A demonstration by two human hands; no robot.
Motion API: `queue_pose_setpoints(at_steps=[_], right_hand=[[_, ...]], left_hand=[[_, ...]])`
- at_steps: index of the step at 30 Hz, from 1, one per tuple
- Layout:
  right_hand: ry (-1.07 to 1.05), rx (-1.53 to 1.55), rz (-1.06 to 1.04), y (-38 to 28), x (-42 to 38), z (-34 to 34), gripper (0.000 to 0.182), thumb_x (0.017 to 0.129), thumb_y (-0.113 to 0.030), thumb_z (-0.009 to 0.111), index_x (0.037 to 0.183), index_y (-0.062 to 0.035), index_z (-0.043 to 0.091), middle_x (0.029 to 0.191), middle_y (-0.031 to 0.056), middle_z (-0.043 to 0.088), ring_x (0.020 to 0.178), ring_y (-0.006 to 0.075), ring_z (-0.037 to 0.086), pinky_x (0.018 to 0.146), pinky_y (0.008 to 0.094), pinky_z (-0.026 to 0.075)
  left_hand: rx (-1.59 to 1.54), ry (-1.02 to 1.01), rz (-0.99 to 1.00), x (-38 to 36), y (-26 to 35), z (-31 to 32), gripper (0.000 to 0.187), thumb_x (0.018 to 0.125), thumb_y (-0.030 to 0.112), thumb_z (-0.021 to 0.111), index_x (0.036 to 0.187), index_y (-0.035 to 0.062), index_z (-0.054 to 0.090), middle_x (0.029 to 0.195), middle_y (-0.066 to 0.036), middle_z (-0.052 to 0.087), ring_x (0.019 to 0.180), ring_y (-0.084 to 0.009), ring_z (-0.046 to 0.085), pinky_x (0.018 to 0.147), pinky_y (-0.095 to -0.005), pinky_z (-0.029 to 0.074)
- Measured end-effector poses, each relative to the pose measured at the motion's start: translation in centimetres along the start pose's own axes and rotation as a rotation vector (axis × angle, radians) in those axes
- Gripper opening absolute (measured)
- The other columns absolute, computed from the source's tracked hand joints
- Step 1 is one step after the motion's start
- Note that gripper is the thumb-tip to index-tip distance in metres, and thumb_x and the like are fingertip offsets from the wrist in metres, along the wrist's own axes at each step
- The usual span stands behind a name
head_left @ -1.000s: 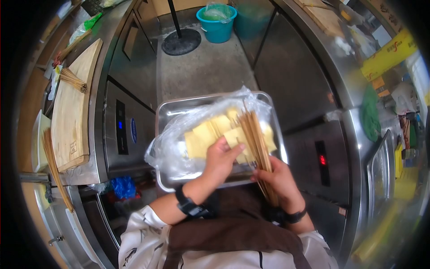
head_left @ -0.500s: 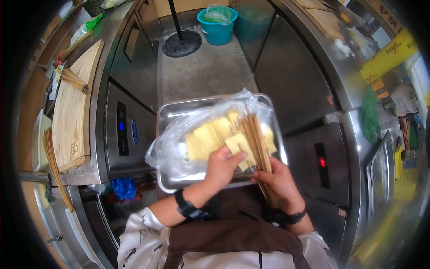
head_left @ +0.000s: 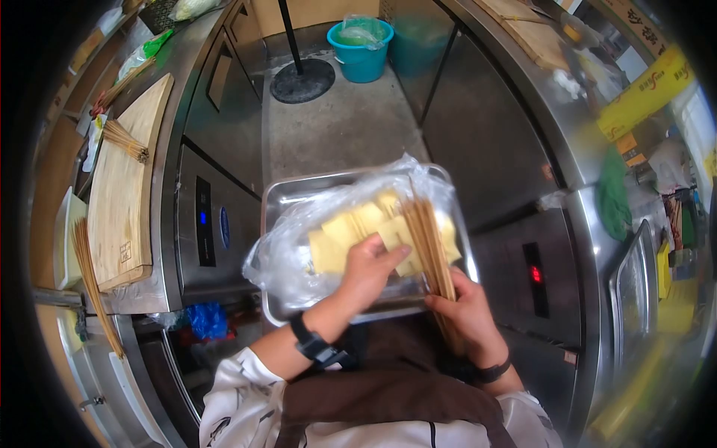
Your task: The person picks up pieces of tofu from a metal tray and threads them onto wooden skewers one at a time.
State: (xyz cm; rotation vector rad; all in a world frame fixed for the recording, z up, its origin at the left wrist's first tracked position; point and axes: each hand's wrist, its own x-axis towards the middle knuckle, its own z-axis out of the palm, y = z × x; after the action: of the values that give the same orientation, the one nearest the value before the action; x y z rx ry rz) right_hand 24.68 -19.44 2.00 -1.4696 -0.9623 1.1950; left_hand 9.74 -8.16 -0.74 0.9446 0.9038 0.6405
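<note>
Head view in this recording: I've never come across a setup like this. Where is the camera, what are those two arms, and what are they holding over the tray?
There is no machine here. The camera sits on a person's head and looks forward and down, so the arms coming up from the bottom are the wearer's own. The left hand pinches a flat yellow sheet; the right hand grips a bundle of thin sticks. Whether a stick passes through that sheet is too small to tell. Below, a metal tray holds crumpled clear plastic with more yellow sheets on it. On the left counter is a wooden board.
</note>
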Motion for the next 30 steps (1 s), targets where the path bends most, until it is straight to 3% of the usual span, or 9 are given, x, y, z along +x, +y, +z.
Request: queue_pose_setpoints(at_steps=[2,5,8,9,12,15,18,21,30], right_hand=[[0.027,0.049,0.042,0.2,-0.1,0.2,0.02,0.077,0.001,0.066,0.096,0.0011,0.061,0.078,0.0005,0.059,0.068,0.0097,0.054,0.066,0.0231,0.045],[-0.042,0.11,0.286,-1.1,-0.2,0.0,0.019,0.079,0.001,0.065,0.097,0.0024,0.06,0.079,0.0034,0.061,0.068,0.0111,0.058,0.066,0.0237,0.048],[-0.126,0.238,0.315,-1.1,0.0,-0.2,0.018,0.082,0.001,0.064,0.099,0.0032,0.058,0.082,0.0068,0.064,0.073,0.0139,0.063,0.069,0.0254,0.052],[-0.167,0.228,0.339,-1.0,0.2,-0.6,0.02,0.084,0.002,0.062,0.103,0.0038,0.058,0.09,0.0102,0.066,0.083,0.0172,0.065,0.075,0.0276,0.054],[-0.15,0.296,0.319,-0.8,0.6,-0.8,0.022,0.083,0.003,0.061,0.105,0.0035,0.058,0.095,0.0104,0.065,0.089,0.0182,0.064,0.078,0.0285,0.054],[-0.147,0.332,0.333,-1.1,0.6,-0.8,0.025,0.083,0.004,0.06,0.108,0.003,0.058,0.099,0.0099,0.064,0.094,0.0174,0.062,0.081,0.0288,0.052],[-0.173,0.274,0.323,-1.2,0.8,-0.5,0.028,0.081,0.005,0.06,0.109,0.0022,0.058,0.099,0.0086,0.064,0.095,0.0155,0.061,0.083,0.028,0.05],[-0.203,0.213,0.299,-0.7,0.8,-0.3,0.029,0.081,0.004,0.061,0.109,0.0016,0.059,0.099,0.0083,0.065,0.093,0.0142,0.061,0.083,0.0269,0.049],[-0.167,0.294,0.339,-0.4,1.0,-0.3,0.021,0.079,0.002,0.064,0.1,0.0013,0.059,0.08,0.0024,0.061,0.074,0.0097,0.056,0.068,0.024,0.046]], left_hand=[[0.036,-0.007,-0.006,0.2,0.4,0.2,0.017,0.089,0.007,0.06,0.105,0.001,0.059,0.094,-0.004,0.065,0.08,-0.0102,0.062,0.067,-0.0242,0.052],[0.141,-0.014,0.016,0.8,0.2,0.2,0.019,0.088,0.006,0.061,0.105,0.0001,0.057,0.089,-0.004,0.064,0.076,-0.0093,0.061,0.064,-0.0229,0.051],[0.249,0.028,0.01,0.6,0.6,0.4,0.026,0.087,0.006,0.061,0.11,-0.0014,0.052,0.088,-0.007,0.063,0.074,-0.0102,0.061,0.062,-0.0226,0.051],[0.285,0.044,0.012,0.6,1.1,0.6,0.029,0.087,0.006,0.061,0.113,-0.002,0.05,0.089,-0.008,0.063,0.074,-0.0108,0.061,0.062,-0.0226,0.051],[0.242,0.077,-0.022,-0.1,1.4,0.4,0.037,0.086,0.007,0.062,0.118,-0.0028,0.044,0.092,-0.012,0.062,0.074,-0.013,0.061,0.064,-0.0238,0.051],[0.736,0.069,0.192,-1.5,2.6,-0.7,0.035,0.086,0.006,0.062,0.115,-0.004,0.046,0.096,-0.013,0.061,0.075,-0.0151,0.062,0.065,-0.0259,0.052],[0.496,-0.019,0.235,-1.5,3.1,-0.3,0.025,0.087,0.006,0.062,0.108,-0.0026,0.051,0.094,-0.012,0.062,0.077,-0.0149,0.063,0.067,-0.0266,0.053],[0.115,-0.063,0.084,-0.4,2.8,0.0,0.014,0.087,0.006,0.062,0.097,-0.0016,0.055,0.087,-0.01,0.063,0.075,-0.0145,0.064,0.065,-0.0262,0.053],[0.054,-0.087,0.026,-0.4,2.9,-1.4,0.009,0.087,0.004,0.063,0.085,0.0001,0.055,0.077,-0.009,0.063,0.066,-0.0142,0.064,0.058,-0.0263,0.054]])
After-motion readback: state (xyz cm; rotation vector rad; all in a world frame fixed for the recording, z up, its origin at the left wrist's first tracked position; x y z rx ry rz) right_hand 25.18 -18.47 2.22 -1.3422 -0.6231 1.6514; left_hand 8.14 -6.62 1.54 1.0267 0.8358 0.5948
